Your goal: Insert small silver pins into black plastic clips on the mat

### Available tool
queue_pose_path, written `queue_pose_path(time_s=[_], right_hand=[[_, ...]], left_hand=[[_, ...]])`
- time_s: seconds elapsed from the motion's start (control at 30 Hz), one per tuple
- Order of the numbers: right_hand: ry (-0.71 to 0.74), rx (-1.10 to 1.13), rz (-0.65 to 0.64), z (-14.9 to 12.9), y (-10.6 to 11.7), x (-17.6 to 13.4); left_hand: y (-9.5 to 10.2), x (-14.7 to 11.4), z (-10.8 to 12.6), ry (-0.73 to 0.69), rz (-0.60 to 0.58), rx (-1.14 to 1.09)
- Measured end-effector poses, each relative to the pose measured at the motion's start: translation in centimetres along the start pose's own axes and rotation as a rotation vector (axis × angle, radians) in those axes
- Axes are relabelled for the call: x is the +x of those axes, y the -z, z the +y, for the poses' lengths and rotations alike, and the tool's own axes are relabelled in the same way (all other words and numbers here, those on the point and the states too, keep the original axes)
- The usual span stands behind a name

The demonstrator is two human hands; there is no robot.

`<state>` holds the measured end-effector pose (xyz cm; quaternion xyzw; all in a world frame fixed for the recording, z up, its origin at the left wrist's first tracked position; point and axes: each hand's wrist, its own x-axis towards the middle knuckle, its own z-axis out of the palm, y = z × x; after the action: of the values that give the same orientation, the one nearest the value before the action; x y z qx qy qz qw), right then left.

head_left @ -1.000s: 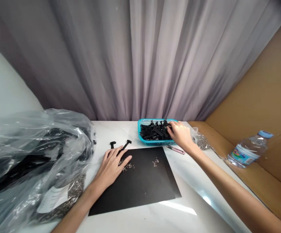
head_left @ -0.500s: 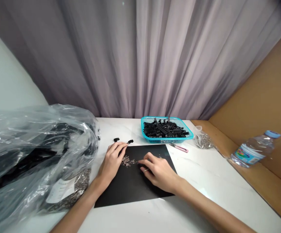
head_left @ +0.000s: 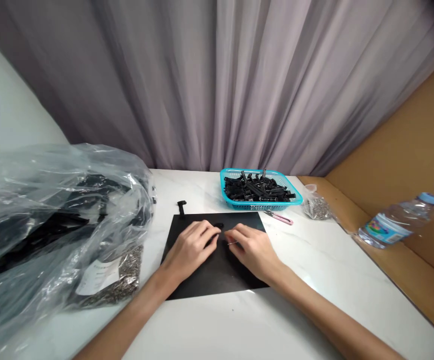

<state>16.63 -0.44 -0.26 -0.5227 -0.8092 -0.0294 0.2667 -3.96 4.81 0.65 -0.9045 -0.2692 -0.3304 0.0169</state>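
Observation:
My left hand (head_left: pixel 192 246) is closed over the black mat (head_left: pixel 213 282), its fingers pinching a small black plastic part (head_left: pixel 220 226) whose dark end shows past the fingertips. Close beside it, my right hand (head_left: pixel 253 248) is closed too, thumb and fingers pressed together. A thin, shiny metal piece (head_left: pixel 232 243) shows at its fingers; its exact kind is too small to make out. The fingertips of both hands almost meet. Another black plastic part (head_left: pixel 181 207) lies on the white table just beyond the mat's far left corner. My left hand hides the pile of tiny metal pins.
A blue basket (head_left: pixel 264 205) full of black plastic parts stands behind the mat, with a pink cutter (head_left: pixel 280 218) before it. To the right are a bag of metal bits (head_left: pixel 316 207) and a water bottle (head_left: pixel 387 227). Large clear plastic bags (head_left: pixel 127 185) fill the left.
My left hand has moved right over the mat, bringing the black plastic part from the far edge toward my right hand. The hands are now nearly together. The view has tilted slightly.

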Motion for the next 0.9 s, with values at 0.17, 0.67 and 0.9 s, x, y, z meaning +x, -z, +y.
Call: queue_pose_path(time_s=[0.17, 0.67, 0.9], right_hand=[[-0.059, 0.230, -0.001, 2.2, 1.5, -1.6], [-0.074, 0.398, 0.009, 3.1, 4.0, -2.9], [-0.258, 0.642, -0.066, 2.4, 4.6, -2.8]], left_hand=[[0.0, -0.1, 1.9, -0.128, -0.251, -0.059], [-0.4, 0.6, 1.3, 0.123, -0.237, -0.175], [-0.1, 0.5, 2.6, 0.198, -0.265, -0.284]])
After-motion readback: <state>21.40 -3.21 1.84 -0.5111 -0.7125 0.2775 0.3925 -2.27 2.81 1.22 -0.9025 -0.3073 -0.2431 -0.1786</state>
